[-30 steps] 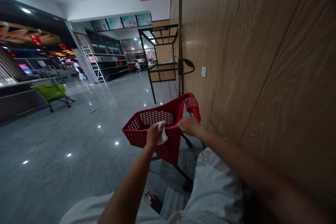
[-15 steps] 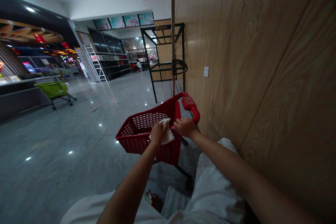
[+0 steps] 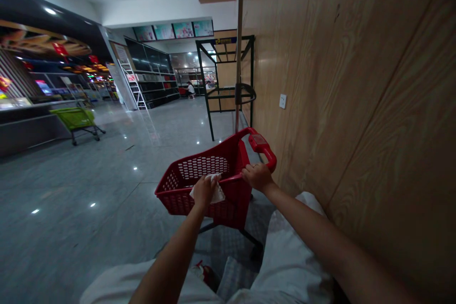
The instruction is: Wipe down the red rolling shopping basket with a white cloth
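Note:
In front of me stands a red plastic shopping cart (image 3: 233, 206) with a honeycomb-pattern basket and a thick red handle. My left hand (image 3: 204, 192) is closed on a white cloth (image 3: 218, 194), pressing it over the basket's near rim; part of the cloth hangs down the outer side. Fingers wrapped round, my right hand (image 3: 257, 176) grips the rim of the cart at its handle end, just below the handle. The fingertips of both hands are partly hidden by the rim and the cloth.
A wood-grain wall (image 3: 338, 80) with a socket (image 3: 282, 101) runs close on my right. Behind the cart rise a pole (image 3: 238, 57) and a dark metal frame (image 3: 210, 104). A green cart (image 3: 76, 118) stands at left on the grey floor. A person (image 3: 191, 89) crouches far back.
My left hand has slid the cloth leftward along the near rim, away from the handle end. My right hand stays on the cart's rim and has shifted slightly right in view.

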### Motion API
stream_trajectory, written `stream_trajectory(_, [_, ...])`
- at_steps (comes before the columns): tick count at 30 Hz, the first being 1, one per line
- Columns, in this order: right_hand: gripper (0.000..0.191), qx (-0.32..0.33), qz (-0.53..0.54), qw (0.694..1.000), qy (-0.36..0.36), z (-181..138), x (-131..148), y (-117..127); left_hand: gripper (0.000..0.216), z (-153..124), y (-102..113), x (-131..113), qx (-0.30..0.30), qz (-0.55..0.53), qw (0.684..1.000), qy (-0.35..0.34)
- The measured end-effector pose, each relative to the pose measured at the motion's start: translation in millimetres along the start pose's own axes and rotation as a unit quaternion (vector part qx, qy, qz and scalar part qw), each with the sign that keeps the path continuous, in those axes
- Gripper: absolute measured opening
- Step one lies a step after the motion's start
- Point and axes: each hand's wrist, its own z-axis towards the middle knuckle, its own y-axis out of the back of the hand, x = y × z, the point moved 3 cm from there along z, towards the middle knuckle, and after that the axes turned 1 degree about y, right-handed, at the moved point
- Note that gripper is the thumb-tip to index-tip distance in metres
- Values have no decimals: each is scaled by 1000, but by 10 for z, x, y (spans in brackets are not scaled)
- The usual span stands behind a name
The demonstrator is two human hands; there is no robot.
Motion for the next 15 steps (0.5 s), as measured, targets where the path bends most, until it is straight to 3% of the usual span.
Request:
stream_trajectory(4, [32, -35, -1, 998, -52, 8, 54, -6, 36, 11, -20, -601, -2, -57, 995, -85])
stream_trajectory(7, [31, -39, -3, 998, -58, -4, 43, 0, 36, 16, -60, -840, -1, -56, 995, -80])
stream_trajectory(9, [31, -35, -4, 998, -53, -23, 10, 3, 38, 7, -78, -748, 9, -46, 996, -73])
stream_trajectory(13, [31, -38, -9, 998, -44, -57, -42, 1, 39, -45, -51, -237, 9, -2, 999, -32])
stream_trajectory(15, [31, -42, -8, 998, -48, -59, -43, -6, 39, -72, -15, -103, 2, 17, 1000, -7])
